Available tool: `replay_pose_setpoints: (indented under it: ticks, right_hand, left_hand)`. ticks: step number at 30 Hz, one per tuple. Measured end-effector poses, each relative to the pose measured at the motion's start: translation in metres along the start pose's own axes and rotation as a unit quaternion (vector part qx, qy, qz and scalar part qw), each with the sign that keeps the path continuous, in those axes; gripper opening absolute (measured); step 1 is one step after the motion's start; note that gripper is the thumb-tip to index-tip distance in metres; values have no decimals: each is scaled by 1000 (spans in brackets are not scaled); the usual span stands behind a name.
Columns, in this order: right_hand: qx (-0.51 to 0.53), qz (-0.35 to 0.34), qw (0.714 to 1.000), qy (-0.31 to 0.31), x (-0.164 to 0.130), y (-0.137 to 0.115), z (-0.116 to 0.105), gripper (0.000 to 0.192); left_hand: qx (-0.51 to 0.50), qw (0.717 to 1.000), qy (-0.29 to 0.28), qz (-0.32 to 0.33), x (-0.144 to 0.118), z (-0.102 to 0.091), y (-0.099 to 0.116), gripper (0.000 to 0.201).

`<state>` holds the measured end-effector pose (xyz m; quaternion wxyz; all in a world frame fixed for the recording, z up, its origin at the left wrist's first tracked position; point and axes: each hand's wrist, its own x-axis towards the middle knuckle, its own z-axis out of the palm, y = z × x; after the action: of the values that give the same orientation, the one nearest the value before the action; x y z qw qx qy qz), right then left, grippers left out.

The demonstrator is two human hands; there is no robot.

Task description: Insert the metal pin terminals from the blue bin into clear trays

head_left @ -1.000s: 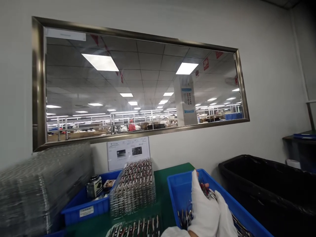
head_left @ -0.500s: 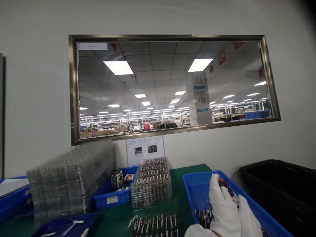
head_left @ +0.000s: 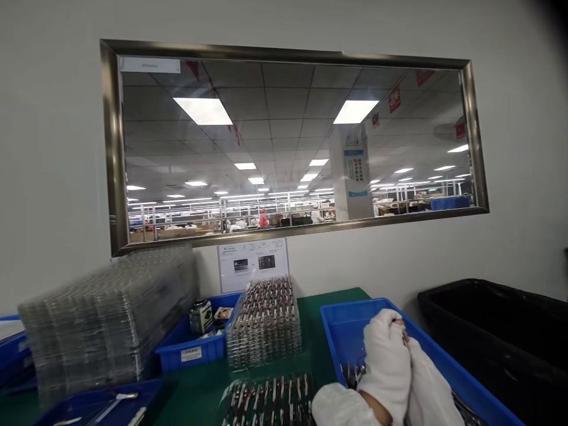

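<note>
Both my hands wear white gloves and are together over a blue bin [head_left: 331,319] at the lower right. My left hand [head_left: 387,355] is closed, its fingers curled, with a bare strip of wrist above the white cuff. Pressed against it is my right hand [head_left: 428,381], also closed; some bare fingertips show where they meet. Whatever lies between them is hidden. Thin wired parts [head_left: 354,374] with dark leads lie in the bin beside my left hand. Left of the bin, a clear tray [head_left: 268,402] holds rows of red, black and white wired pieces.
Behind that tray stands a stack of filled clear trays [head_left: 264,331]. Farther left are a small blue bin [head_left: 190,355] with a jar [head_left: 201,316], a tall stack of clear trays [head_left: 102,325] and a shallow blue tray [head_left: 151,390]. A black tub [head_left: 479,331] stands at the right.
My fingers, extended around red and dark wired parts before, have curled in and my hands have drawn together, hiding those parts. The whole view has shifted slightly.
</note>
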<state>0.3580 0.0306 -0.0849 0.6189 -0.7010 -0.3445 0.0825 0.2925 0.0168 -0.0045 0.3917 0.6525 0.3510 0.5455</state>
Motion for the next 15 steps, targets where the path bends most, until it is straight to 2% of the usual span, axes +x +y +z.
replay_pose_setpoints:
  ticks: [5,7,9,11,13,15]
  right_hand:
    - [93,36,995,8,-5,-4,6,17]
    - [154,74,985,2,-6,-4,9,19]
    - [259,134,956,-42,-7,-5,10,21]
    - [358,211,905,-86,-8,-6,8,22]
    - [410,276,865,-90,-10,-10,1,23]
    - [446,307,838,-66,-11,-16,-7,22]
  left_hand:
    - [-77,997,2,-14,10,2,-15,19]
    - [-123,992,9,-20,13,1,-20,18]
    - [-167,985,23,-21,17,-1,-19,17]
    - [-211,977,39,-18,23,-6,-13,16]
    - [-253,966,49,-10,31,-11,-4,14]
    - [-224,974,45,9,38,-15,2,16]
